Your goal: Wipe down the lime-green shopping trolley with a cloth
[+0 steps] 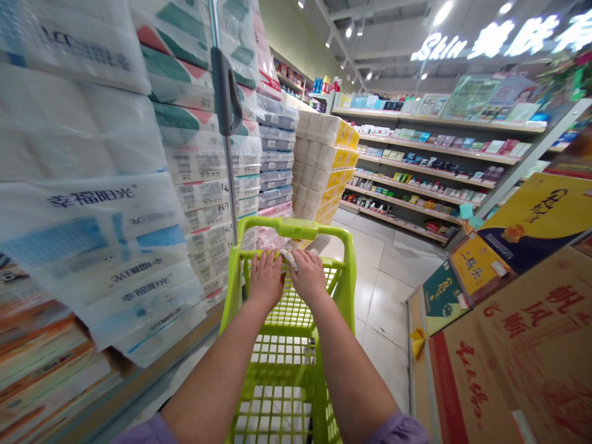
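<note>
A lime-green wheeled shopping basket (pixel 349 296) with grid walls stands directly in front of me. My left hand (pixel 267 279) lies over its inner crossbar, fingers curled across the bar and thumb mostly hidden. Right beside it, my right hand (pixel 306 276) is closed on a crumpled white cloth or tissue (pixel 290 258), pressed against the same crossbar. Beyond both hands rises the basket's folded carry handle (pixel 291 227). A metal pull rod with a grey grip (pixel 225 92) stands up at the basket's left far corner. Through the grid bottom the pale floor shows.
Stacked toilet-paper packs (pixel 134 234) crowd the left side, close to the basket. More yellow-and-white paper packs (pixel 324 163) stand ahead. Cardboard cartons (pixel 522 333) line the right. A tiled aisle (pixel 383 290) runs between, towards shelves of boxed goods (pixel 430 160).
</note>
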The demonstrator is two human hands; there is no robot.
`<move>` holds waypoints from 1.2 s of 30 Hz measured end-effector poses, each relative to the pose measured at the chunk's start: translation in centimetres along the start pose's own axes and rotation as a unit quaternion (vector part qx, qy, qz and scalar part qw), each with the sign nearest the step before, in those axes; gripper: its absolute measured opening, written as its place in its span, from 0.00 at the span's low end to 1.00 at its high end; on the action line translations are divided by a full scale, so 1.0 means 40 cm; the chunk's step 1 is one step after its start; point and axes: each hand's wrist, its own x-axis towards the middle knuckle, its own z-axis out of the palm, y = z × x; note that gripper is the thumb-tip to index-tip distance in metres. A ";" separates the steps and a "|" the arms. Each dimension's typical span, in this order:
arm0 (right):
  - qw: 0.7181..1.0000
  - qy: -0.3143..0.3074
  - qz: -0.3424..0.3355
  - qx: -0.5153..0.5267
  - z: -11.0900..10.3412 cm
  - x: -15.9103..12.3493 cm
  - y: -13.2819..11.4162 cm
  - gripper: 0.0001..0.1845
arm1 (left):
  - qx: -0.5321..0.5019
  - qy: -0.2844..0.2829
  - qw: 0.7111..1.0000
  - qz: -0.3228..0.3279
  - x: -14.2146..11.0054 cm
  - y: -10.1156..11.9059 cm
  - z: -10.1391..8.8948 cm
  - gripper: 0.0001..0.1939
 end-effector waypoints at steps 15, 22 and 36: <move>0.998 0.004 -0.013 0.060 0.010 0.000 -0.011 0.27 | -0.058 0.103 0.993 0.005 0.000 0.004 0.011 0.33; 0.970 0.005 -0.094 0.224 0.017 0.015 0.002 0.24 | -0.143 0.117 0.977 0.111 -0.002 0.003 -0.017 0.35; 0.929 0.012 -0.024 0.368 -0.021 0.002 -0.030 0.23 | -0.302 0.096 0.941 0.116 -0.006 0.006 -0.011 0.41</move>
